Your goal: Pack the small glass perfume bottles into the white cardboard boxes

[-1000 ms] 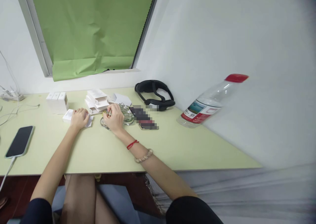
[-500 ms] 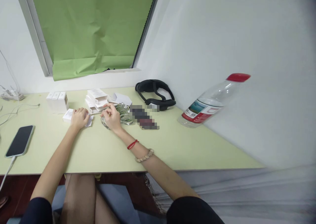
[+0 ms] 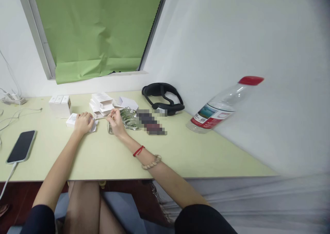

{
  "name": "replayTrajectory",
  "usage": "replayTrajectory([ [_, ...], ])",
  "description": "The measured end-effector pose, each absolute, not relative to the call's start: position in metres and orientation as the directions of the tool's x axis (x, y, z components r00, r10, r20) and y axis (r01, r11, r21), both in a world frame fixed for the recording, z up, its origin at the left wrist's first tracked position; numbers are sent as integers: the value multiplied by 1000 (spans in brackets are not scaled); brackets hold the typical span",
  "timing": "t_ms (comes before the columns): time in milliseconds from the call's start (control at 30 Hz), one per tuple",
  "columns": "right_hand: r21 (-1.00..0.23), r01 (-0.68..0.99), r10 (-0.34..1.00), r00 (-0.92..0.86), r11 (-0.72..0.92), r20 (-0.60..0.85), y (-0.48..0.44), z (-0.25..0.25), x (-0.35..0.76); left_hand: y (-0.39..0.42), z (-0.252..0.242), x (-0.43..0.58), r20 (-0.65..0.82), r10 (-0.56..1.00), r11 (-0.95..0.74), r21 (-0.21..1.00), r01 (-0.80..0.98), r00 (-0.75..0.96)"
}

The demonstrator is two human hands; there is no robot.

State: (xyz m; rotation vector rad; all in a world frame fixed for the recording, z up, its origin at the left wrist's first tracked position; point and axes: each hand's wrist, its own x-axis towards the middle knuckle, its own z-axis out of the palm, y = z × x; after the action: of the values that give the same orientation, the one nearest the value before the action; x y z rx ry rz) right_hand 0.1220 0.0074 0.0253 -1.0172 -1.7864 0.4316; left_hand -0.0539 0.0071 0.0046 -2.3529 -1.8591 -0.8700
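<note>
My left hand (image 3: 84, 123) is closed over a small white box (image 3: 71, 119) lying on the table, with its fingers curled round the near end. A white flap (image 3: 94, 125) sticks out beside its thumb. My right hand (image 3: 116, 124) is in a pinch just to the right, and a shiny clear packet (image 3: 110, 128) shows below its fingers; most of the packet is hidden by the hand. Close behind that hand lies a pile of shiny packets (image 3: 129, 118) with green in them. White open cartons (image 3: 101, 101) are stacked beyond both hands.
White boxes in a row (image 3: 60, 106) stand at back left. A phone (image 3: 22, 147) on a white cable lies at left. A black headset (image 3: 163, 98), a blurred-out dark item (image 3: 152, 122) and a red-capped bottle (image 3: 213, 112) are on the right, near the wall.
My right hand has moved very slightly, and less of the packet under it shows. My left hand stays on the white box.
</note>
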Motion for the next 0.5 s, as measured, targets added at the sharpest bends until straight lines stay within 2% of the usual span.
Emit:
replayTrajectory([
  [100, -632, 483, 775, -181, 606, 605, 6, 27, 123, 7, 5, -54, 436, 889, -293, 310, 904, 139],
  [267, -384, 623, 696, -391, 682, 602, -1, 32, 124, 7, 5, -53, 445, 884, -298, 304, 905, 141],
  [500, -371, 676, 727, -367, 637, 580, -7, 35, 118, 7, 4, -53, 447, 884, -300, 313, 901, 140],
])
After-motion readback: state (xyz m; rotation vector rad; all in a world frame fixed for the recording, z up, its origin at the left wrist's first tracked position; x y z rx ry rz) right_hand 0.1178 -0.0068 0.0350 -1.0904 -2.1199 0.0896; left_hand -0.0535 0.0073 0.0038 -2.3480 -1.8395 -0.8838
